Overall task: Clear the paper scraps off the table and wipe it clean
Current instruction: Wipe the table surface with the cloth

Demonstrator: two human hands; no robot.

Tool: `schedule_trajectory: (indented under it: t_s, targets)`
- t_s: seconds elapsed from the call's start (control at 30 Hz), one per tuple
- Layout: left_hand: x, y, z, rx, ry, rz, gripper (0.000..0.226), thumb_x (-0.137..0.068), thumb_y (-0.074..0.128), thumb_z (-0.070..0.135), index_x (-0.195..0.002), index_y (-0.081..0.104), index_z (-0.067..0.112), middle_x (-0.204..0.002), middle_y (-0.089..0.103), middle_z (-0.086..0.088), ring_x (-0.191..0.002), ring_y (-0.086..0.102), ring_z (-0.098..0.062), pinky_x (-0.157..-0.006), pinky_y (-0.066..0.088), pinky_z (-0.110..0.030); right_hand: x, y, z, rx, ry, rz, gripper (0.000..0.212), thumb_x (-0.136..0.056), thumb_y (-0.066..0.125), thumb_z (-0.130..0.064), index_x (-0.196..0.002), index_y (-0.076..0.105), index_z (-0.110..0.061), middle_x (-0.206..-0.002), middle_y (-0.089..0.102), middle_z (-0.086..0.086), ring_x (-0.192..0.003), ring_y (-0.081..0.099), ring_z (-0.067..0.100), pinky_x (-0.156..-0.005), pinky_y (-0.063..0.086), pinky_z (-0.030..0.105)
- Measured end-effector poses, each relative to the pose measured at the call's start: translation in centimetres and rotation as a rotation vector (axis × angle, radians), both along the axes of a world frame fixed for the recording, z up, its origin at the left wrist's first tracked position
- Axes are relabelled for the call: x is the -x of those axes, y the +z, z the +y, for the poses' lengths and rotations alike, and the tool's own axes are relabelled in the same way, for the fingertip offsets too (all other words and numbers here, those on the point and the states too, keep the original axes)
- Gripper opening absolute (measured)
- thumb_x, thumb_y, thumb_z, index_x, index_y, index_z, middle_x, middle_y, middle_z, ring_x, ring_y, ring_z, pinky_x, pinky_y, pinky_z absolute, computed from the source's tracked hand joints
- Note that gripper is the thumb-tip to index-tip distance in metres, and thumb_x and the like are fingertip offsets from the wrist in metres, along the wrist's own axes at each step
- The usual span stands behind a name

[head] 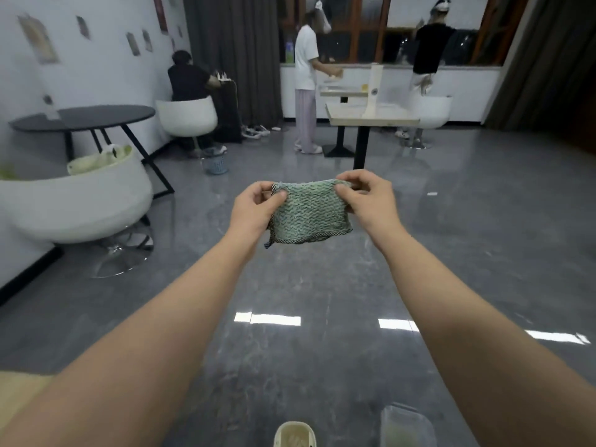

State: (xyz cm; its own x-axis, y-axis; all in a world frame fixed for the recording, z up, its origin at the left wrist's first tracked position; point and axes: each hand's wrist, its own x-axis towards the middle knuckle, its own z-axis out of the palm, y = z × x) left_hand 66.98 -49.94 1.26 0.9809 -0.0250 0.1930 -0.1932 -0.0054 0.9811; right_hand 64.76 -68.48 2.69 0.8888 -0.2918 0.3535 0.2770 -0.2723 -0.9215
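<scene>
1. My left hand pinches the cloth at its upper left corner, thumb and fingers curled on the edge.
2. My right hand pinches the upper right corner the same way, so the cloth hangs spread between both hands, in the air above the floor, at 12 o'clock from me.
3. At 10 o'clock stands a white chair with something pale in its seat, and behind it a round black table.
4. Past that chair, near 11 o'clock, a small blue basket sits on the floor beside a second white chair where a person sits.
5. At 1 o'clock, well beyond the cloth, is a square table on a black post.
6. Two people stand at the far counter.
7. My shoe shows at 6 o'clock.
</scene>
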Motion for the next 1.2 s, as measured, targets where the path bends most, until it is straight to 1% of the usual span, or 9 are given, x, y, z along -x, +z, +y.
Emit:
schedule_trajectory:
  t_s: [0.13,0.27,0.5,0.6,0.67,0.77,0.93,1.1,1.2]
  targets:
    - [2.0,11.6,3.5,-0.078,0.022,-0.019,0.013,-0.087,0.063,0.012,-0.079,0.058,0.021,-0.081,0.054,0.0,-0.079,0.049,-0.016,-0.063,0.039,-0.029,0.7,11.1,2.8,0.025,0.106,-0.038,0.022,-0.081,0.069,-0.008,-0.075,0.065,-0.029,-0.073,0.06,-0.013,-0.072,0.057,0.012,-0.082,0.052,0.04]
    - [4.8,21.6,7.2,-0.099,0.101,-0.05,0.015,-0.087,0.064,0.01,-0.077,0.058,0.021,-0.079,0.058,0.002,-0.076,0.052,-0.015,-0.062,0.04,-0.028,1.5,20.5,5.9,0.043,0.214,-0.09,0.023,-0.081,0.069,-0.009,-0.074,0.066,-0.031,-0.076,0.062,-0.014,-0.087,0.062,0.02,-0.089,0.051,0.048]
    - [13.1,33.3,13.2,-0.044,0.331,-0.132,0.017,-0.089,0.061,0.008,-0.078,0.055,0.02,-0.079,0.058,0.004,-0.074,0.054,-0.011,-0.067,0.043,-0.03,4.4,32.8,13.0,0.082,0.433,-0.201,0.016,-0.081,0.069,-0.011,-0.079,0.068,-0.027,-0.079,0.066,-0.005,-0.079,0.06,0.015,-0.084,0.053,0.046]
    - [16.3,36.0,16.3,-0.031,0.438,-0.138,0.017,-0.088,0.062,0.009,-0.078,0.056,0.021,-0.079,0.059,0.005,-0.069,0.056,-0.008,-0.059,0.043,-0.026,5.9,35.5,16.7,0.091,0.525,-0.228,0.009,-0.081,0.07,-0.013,-0.085,0.069,-0.021,-0.078,0.064,-0.008,-0.078,0.058,0.012,-0.081,0.051,0.038]
    - [18.2,37.4,18.3,-0.017,0.498,-0.152,0.018,-0.089,0.06,0.006,-0.078,0.055,0.019,-0.078,0.059,0.004,-0.062,0.057,-0.003,-0.052,0.045,-0.02,7.0,36.8,19.1,0.122,0.576,-0.251,0.008,-0.083,0.069,-0.013,-0.09,0.07,-0.016,-0.077,0.061,-0.01,-0.075,0.056,0.008,-0.076,0.048,0.024]
    - [21.0,38.8,21.5,-0.032,0.574,-0.188,0.018,-0.089,0.059,0.005,-0.078,0.055,0.019,-0.08,0.059,0.002,-0.066,0.055,-0.005,-0.061,0.045,-0.022,8.7,38.2,23.0,0.141,0.647,-0.279,0.009,-0.084,0.067,-0.011,-0.093,0.07,-0.01,-0.073,0.058,-0.014,-0.069,0.054,0.001,-0.066,0.043,0.009]
    - [25.0,40.0,28.3,-0.016,0.649,-0.195,0.014,-0.089,0.059,0.008,-0.082,0.055,0.019,-0.085,0.058,0.001,-0.073,0.055,-0.008,-0.059,0.045,-0.025,11.2,39.5,30.6,0.111,0.755,-0.256,0.009,-0.083,0.068,-0.011,-0.085,0.067,-0.02,-0.075,0.06,-0.013,-0.079,0.058,0.013,-0.083,0.053,0.042]
    - [28.7,40.4,35.0,-0.019,0.713,-0.215,0.016,-0.09,0.059,0.008,-0.08,0.053,0.019,-0.085,0.057,0.002,-0.073,0.055,-0.006,-0.048,0.046,-0.015,13.6,40.2,38.2,0.097,0.832,-0.262,0.008,-0.083,0.068,-0.015,-0.084,0.067,-0.024,-0.079,0.06,-0.013,-0.08,0.058,0.011,-0.088,0.052,0.043]
    - [30.6,39.9,38.8,-0.05,0.774,-0.192,0.015,-0.089,0.06,0.011,-0.08,0.053,0.02,-0.086,0.058,0.002,-0.073,0.055,-0.006,-0.052,0.045,-0.018,14.7,39.6,42.7,0.058,0.901,-0.24,0.009,-0.084,0.067,-0.014,-0.085,0.067,-0.023,-0.08,0.06,-0.01,-0.08,0.059,0.015,-0.077,0.057,0.037]
